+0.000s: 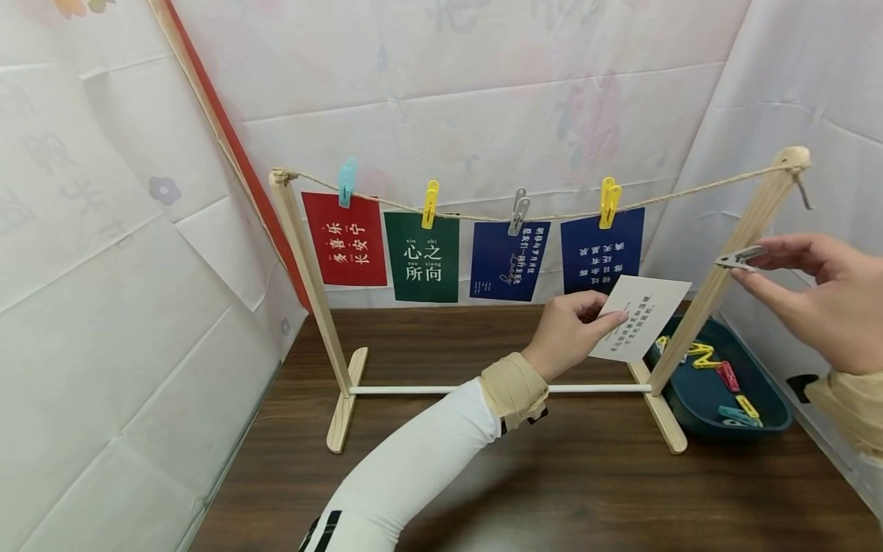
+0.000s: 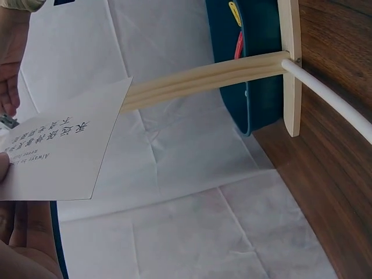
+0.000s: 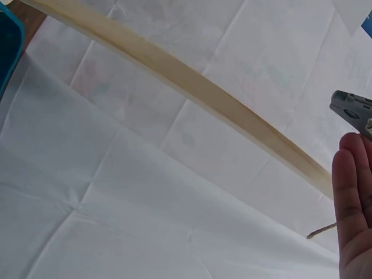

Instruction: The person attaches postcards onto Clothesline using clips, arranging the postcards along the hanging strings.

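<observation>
A white card [image 1: 641, 318] with dark lettering is pinched between thumb and fingers of my left hand [image 1: 569, 330], below the rope's right part. At the right post, my right hand [image 1: 821, 284] pinches a grey clothespin [image 1: 740, 258] by one end; in the right wrist view the clothespin [image 3: 351, 109] shows above the fingertips. Along the rope [image 1: 704, 193] hang a red card [image 1: 345, 245], a green card [image 1: 422, 264] and two blue cards, one [image 1: 510, 261] under a grey clothespin [image 1: 519, 212], the other [image 1: 593, 249] under a yellow clothespin [image 1: 610, 203], partly behind the left hand.
A wooden stand with a left post [image 1: 310, 284], a right post [image 1: 724, 284] and a white bar [image 1: 400, 390] stands on the brown table [image 1: 552, 475]. Behind the right post sits a dark teal bin [image 1: 773, 418] holding several coloured clothespins. White sheeting [image 1: 483, 77] surrounds the table.
</observation>
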{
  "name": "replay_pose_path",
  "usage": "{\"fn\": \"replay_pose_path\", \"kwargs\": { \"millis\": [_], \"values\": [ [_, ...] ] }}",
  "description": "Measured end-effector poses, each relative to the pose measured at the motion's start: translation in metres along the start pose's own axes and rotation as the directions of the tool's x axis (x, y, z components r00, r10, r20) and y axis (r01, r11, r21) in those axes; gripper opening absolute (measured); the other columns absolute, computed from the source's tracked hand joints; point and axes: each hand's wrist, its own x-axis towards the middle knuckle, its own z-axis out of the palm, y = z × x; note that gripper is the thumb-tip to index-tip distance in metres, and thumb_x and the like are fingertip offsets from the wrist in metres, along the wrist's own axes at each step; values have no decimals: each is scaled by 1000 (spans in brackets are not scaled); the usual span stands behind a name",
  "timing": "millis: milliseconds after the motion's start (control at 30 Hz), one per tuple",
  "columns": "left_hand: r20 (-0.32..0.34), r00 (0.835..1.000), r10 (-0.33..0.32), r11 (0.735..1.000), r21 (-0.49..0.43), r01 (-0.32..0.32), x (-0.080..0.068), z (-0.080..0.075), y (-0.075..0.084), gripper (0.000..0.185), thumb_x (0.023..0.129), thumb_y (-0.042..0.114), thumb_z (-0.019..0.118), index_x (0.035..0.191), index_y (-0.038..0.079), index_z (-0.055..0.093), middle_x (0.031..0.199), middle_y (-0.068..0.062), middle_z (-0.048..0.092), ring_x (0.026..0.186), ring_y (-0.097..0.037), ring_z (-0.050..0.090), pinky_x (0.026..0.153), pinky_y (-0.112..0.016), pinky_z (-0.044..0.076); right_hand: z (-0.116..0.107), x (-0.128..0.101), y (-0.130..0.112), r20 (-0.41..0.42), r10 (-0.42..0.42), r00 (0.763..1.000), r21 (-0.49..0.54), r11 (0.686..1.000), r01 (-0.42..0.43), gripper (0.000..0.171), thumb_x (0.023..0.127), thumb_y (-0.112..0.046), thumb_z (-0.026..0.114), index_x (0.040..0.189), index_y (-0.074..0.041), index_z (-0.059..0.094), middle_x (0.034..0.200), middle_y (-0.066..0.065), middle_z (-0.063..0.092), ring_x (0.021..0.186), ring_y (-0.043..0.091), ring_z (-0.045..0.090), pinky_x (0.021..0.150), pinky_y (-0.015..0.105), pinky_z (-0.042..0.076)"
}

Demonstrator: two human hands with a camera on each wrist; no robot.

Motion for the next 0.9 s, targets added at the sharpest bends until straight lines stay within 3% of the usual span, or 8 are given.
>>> {"fn": "replay_pose_path", "kwargs": {
  "millis": [167, 333, 500, 633, 800, 900],
  "values": [
    [-2, 1000, -1, 1000, -19, 1, 4, 0, 3, 12, 102, 7, 75, 107, -4, 78, 107, -18, 83, 84, -6, 78, 70, -14, 60, -2, 6, -3, -17, -51, 999, 60, 997, 52, 26, 95, 7, 78, 121, 4, 71, 103, -44, 57, 97, -19, 53, 97, 4, 38],
    [-18, 999, -30, 999, -24, 29, 6, 2, 6, 13, 103, 9, 75, 107, -3, 79, 106, -16, 83, 83, -2, 76, 71, -14, 60, -5, 12, -6, -29, -100, 995, 104, 989, 102, 41, 93, 12, 75, 121, -18, 73, 107, -40, 59, 97, -16, 56, 94, 3, 41],
    [-22, 999, -24, 1000, -16, 24, 10, 4, 10, 13, 103, 10, 75, 107, -2, 80, 107, -14, 84, 85, -3, 78, 72, -14, 60, -6, 17, -10, -54, -119, 991, 116, 985, 125, 47, 93, 11, 76, 119, -27, 72, 106, -41, 61, 96, -17, 57, 93, 4, 42],
    [-15, 1000, -4, 999, -51, 3, 15, 5, 13, 14, 103, 9, 74, 108, -3, 79, 108, -17, 83, 88, -9, 80, 73, -14, 61, -7, 22, -13, -77, -114, 990, 128, 984, 123, 45, 93, 8, 77, 122, -27, 73, 106, -41, 62, 97, -17, 58, 96, 4, 43],
    [-25, 1000, 6, 998, -68, -8, 20, 6, 16, 14, 103, 8, 74, 110, -4, 78, 108, -18, 83, 85, -3, 77, 73, -15, 61, -8, 27, -18, -89, -113, 990, 120, 985, 123, 43, 95, 5, 78, 121, -29, 73, 107, -41, 62, 99, -17, 58, 98, 5, 43],
    [-29, 1000, -2, 997, -75, 0, 24, 8, 19, 14, 103, 7, 74, 110, -4, 78, 108, -18, 83, 83, 4, 73, 73, -15, 61, -9, 29, -21, -100, -139, 985, 110, 983, 149, 34, 96, 3, 78, 122, -18, 75, 108, -42, 61, 100, -18, 58, 99, 6, 43]
  ]
}}
